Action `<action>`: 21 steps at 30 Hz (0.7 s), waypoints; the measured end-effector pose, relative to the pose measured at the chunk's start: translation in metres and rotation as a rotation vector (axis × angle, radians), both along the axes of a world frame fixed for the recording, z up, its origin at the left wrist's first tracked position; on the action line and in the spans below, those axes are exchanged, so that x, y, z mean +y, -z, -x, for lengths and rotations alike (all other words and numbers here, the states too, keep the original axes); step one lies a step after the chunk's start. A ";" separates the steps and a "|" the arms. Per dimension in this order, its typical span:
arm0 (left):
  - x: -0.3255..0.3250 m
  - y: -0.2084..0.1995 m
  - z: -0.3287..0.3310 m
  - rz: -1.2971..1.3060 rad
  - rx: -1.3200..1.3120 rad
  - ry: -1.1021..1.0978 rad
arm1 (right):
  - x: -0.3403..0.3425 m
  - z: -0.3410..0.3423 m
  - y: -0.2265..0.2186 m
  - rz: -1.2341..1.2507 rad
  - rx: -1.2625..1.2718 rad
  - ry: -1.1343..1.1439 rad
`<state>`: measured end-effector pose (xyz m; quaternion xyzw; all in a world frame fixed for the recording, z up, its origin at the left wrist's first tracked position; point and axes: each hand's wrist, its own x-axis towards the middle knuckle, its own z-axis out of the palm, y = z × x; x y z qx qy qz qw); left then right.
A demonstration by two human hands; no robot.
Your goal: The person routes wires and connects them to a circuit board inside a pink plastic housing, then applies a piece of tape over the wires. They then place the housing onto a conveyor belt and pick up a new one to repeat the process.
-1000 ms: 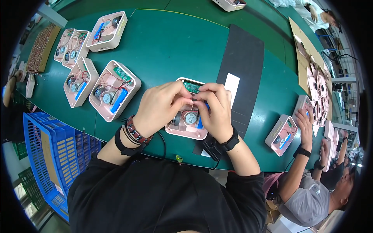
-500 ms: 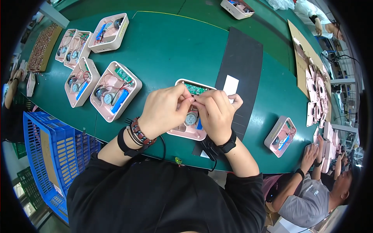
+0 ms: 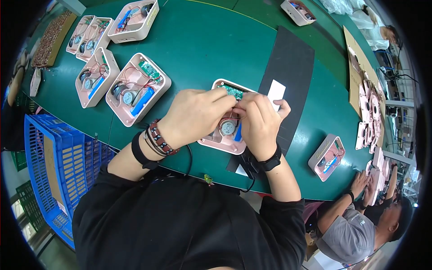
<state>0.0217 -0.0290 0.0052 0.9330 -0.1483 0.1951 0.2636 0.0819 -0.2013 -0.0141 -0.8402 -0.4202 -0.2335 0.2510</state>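
A pink plastic housing [image 3: 220, 145] lies in front of me with its inside up. It holds a green circuit board [image 3: 234, 92], a round silver speaker-like part [image 3: 227, 128], thin red wires and a blue cylindrical battery [image 3: 238, 132]. My left hand [image 3: 195, 114] is bent over its left side, thumb and fingers pinched near the board. From the right, my right hand [image 3: 258, 121] pinches close beside the left fingertips. Both hands are closed, and my fingers hide whatever they grip. The housing's middle is partly covered by my hands.
Several similar open housings [image 3: 137, 90] stand at the left, another [image 3: 326, 157] at the right. A black mat [image 3: 292, 67] bears a white card [image 3: 276, 93]. Pink panels [image 3: 369, 105] lie by cardboard at far right. A blue crate [image 3: 67, 166] stands lower left; a co-worker [image 3: 351, 234] sits right.
The whole view has shifted a little. My left fingers have curled further over the board, and both hands stay pinched close together at the same housing.
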 end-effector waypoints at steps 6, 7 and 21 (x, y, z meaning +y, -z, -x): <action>-0.001 0.002 -0.001 -0.056 -0.024 0.009 | -0.002 0.001 -0.007 0.025 0.023 -0.021; -0.002 0.002 -0.001 -0.045 -0.027 0.006 | -0.003 0.003 -0.010 0.046 -0.029 -0.004; -0.001 0.006 -0.001 0.147 0.056 -0.026 | -0.004 0.003 -0.006 0.055 -0.107 -0.032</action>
